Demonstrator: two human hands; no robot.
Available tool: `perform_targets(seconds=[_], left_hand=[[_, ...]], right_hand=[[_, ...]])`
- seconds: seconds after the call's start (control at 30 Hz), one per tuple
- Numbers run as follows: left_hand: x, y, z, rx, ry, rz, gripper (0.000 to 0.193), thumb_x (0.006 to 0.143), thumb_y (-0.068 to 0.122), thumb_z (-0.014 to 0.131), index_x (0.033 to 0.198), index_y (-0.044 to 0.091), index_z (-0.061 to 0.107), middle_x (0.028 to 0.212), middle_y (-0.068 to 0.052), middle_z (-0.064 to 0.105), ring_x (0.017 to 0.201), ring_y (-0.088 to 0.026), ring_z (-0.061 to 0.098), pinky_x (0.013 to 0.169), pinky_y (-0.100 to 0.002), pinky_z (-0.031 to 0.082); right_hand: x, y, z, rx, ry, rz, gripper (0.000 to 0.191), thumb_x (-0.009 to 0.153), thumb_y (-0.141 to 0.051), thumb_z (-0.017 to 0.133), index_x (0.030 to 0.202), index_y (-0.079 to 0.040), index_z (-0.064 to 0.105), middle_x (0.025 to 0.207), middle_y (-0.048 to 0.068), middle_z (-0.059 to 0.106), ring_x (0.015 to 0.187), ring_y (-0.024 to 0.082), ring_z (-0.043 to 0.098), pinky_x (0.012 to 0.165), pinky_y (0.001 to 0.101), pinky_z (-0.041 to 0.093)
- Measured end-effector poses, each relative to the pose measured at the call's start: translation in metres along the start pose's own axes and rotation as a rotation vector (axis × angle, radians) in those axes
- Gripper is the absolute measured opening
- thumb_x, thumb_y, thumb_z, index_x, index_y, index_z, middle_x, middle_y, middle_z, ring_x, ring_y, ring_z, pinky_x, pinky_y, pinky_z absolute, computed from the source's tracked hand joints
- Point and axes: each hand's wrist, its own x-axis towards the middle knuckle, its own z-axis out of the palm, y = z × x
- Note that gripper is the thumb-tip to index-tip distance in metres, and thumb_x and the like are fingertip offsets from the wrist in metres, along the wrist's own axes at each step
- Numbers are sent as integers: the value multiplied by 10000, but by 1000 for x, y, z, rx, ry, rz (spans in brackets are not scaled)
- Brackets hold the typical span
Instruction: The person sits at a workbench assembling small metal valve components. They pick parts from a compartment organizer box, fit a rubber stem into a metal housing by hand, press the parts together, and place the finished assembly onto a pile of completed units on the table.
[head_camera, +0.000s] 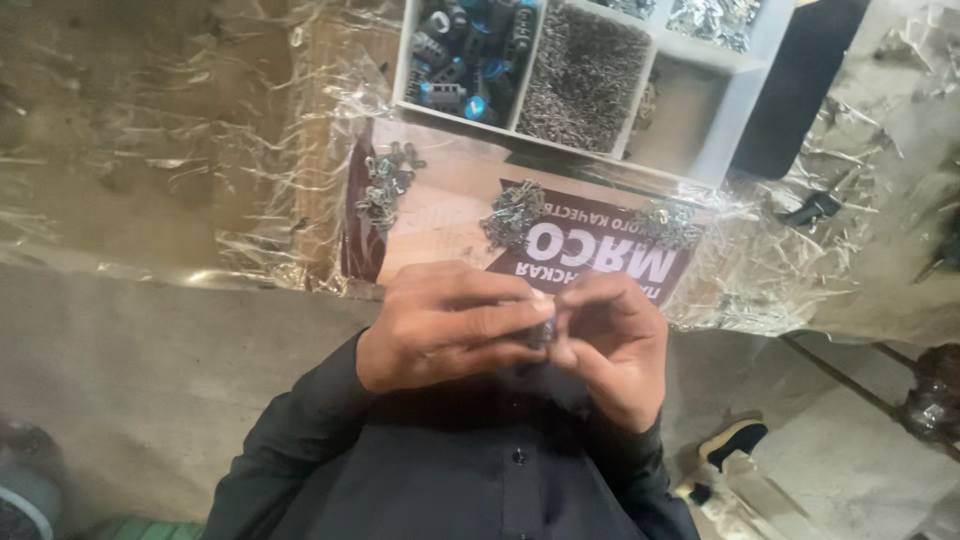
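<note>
Both hands meet fingertip to fingertip, pinching a small metal part.

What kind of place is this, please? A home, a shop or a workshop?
Probably a small assembly workshop: a white compartment tray holds sorted small metal and black-and-blue parts, little metal pieces lie on a plastic-covered bench.

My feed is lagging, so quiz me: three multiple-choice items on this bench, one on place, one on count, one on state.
1. Where is the compartment tray?
A. beyond the hands
B. on the floor
C. in the lap

2. How many piles of small metal parts lie on the printed sheet?
A. one
B. three
C. six

3. The left hand and right hand are:
A. apart, flat
B. pinched together on a small part
C. inside the tray

A: tray at top. B: piles. B: fingertips meet.
</note>
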Motion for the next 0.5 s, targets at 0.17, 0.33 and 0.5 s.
perform_targets(seconds=[0.17,0.33,0.5], left_hand=[[-11,0,-17,59,108,6,422,851,172,900,1224,86,725,1201,-90,711,1018,-252,755,842,-352,632],[-38,8,-49,170,385,-159,445,798,158,925,1178,37,729,1176,-142,706,887,-141,715,709,-250,622],[-54,13,-62,184,493,-166,482,777,122,941,1196,36,719,1194,-135,704,820,-104,701,694,-220,603]], right_hand=[[21,6,16,327,-107,137,122,1018,-53,741,1099,10,675,970,99,657,765,184,644,683,293,521],[48,18,78,-1157,-92,-461,346,998,-196,737,1290,-49,623,1012,89,638,777,240,657,648,347,518],[74,16,111,-1252,-88,-377,709,979,-329,729,1514,36,443,1036,126,603,808,271,665,603,352,502]])
